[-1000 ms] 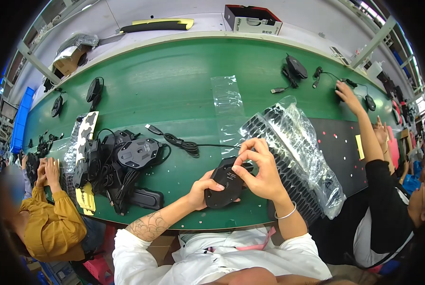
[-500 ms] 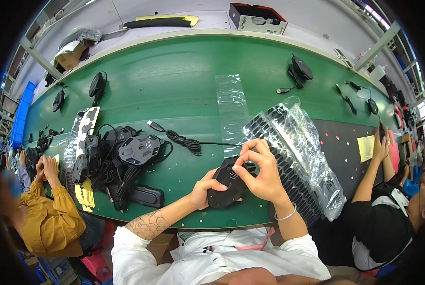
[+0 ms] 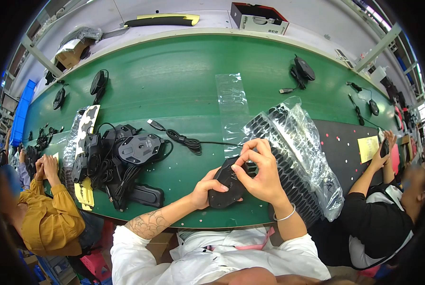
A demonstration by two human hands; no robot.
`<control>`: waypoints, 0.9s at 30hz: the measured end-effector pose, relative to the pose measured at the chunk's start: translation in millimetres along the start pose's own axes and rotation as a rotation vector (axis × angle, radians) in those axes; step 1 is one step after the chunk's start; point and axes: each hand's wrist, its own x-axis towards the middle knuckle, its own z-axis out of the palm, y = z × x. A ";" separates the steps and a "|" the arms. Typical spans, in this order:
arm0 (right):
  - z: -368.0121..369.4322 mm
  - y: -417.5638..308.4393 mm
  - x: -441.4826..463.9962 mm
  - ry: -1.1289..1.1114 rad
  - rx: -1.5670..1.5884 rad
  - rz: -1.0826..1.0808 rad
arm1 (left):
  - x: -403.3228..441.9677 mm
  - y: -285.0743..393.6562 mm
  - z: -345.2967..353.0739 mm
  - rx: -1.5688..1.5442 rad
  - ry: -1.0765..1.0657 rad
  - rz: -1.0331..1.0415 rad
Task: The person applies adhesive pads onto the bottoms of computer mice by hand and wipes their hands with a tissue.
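Left: a pile of black mice [image 3: 139, 148] on the green table [image 3: 174, 71]. Centre: the left hand [image 3: 207, 189] grips a black mouse [image 3: 226, 184] — underside up. Right: the right hand [image 3: 261, 172] — thumb and forefinger together — at the mouse's upper edge, beside the sheet in clear plastic [image 3: 307, 161].

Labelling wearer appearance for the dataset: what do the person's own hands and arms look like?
Both hands, left and right, are bare, with no gloves. White sleeves, pushed or cut short of the forearms. Left forearm carries a dark line tattoo; right wrist wears a thin pale bangle.
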 end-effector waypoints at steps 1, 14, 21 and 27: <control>0.1 0.1 0.0 0.003 -0.006 -0.006 | 0.0 -0.1 -0.1 0.003 0.001 -0.002; -0.6 -0.9 0.3 -0.009 -0.013 -0.017 | 0.1 -0.3 0.8 0.008 -0.009 0.018; 3.8 -6.5 -1.4 0.059 -0.301 -0.141 | -0.4 1.2 3.8 0.018 0.023 0.004; 10.1 -2.0 -7.1 0.152 -0.767 -0.474 | -2.1 -1.6 -7.6 -0.064 -0.011 0.056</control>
